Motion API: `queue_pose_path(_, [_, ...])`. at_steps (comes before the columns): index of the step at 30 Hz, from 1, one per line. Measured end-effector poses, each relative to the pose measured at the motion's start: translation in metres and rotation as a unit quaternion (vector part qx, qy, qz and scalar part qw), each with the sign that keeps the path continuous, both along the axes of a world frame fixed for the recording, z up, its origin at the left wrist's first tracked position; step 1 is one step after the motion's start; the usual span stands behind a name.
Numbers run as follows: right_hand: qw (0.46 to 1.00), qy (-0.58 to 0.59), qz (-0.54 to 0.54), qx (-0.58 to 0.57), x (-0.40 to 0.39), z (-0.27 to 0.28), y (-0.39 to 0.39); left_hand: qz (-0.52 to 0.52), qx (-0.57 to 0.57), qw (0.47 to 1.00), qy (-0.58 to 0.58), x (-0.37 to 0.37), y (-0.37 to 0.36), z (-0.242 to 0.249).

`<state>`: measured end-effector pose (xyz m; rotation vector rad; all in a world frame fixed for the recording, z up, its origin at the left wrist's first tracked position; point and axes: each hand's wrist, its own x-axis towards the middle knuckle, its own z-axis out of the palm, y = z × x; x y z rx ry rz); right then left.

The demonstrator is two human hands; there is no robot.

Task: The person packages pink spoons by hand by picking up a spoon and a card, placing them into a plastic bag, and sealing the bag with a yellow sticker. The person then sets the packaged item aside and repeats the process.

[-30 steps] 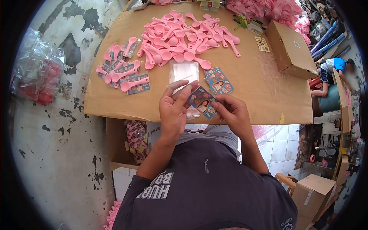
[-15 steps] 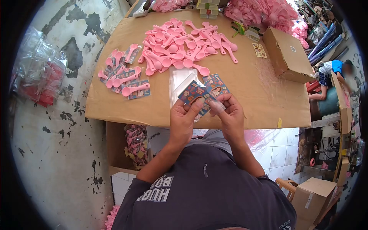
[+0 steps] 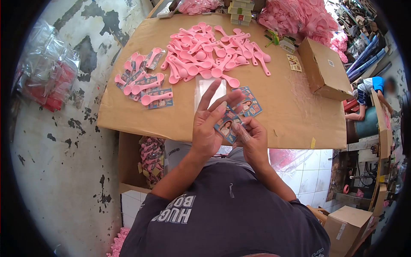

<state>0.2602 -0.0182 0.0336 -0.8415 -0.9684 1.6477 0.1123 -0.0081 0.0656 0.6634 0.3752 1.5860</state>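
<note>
A blue printed card (image 3: 227, 127) is held near the table's front edge. My right hand (image 3: 253, 139) pinches its right side between thumb and fingers. My left hand (image 3: 207, 128) is beside the card's left side, its fingers spread and raised. Behind the hands, more blue cards (image 3: 251, 105) lie on the table, next to clear plastic bags (image 3: 205, 88). A large pile of pink spoons (image 3: 201, 53) lies farther back. To the left are pink spoons packed with cards (image 3: 157, 98).
The brown table (image 3: 291, 120) carries a cardboard box (image 3: 323, 70) at the right. Pink bundles (image 3: 295, 19) and small plastic boxes (image 3: 241, 13) are at the back. Plastic bags (image 3: 47, 68) hang on the left wall. Another person (image 3: 371, 88) is at the far right.
My left hand has let its fingers come off the card and spread them upward. The card is now upright in my right hand. The whole view has shifted slightly.
</note>
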Motion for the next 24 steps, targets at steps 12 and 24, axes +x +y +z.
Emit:
queue_pose_path(12, [1.0, 0.018, -0.009, 0.023, -0.008, 0.008, -0.006, -0.045, 0.009, 0.995, -0.089, 0.007, -0.007, 0.003])
queue_pose_path(24, [0.893, -0.247, -0.081, 0.367, -0.002, 0.002, -0.001, 0.035, -0.113, 0.989, -0.087, -0.009, 0.002, -0.015])
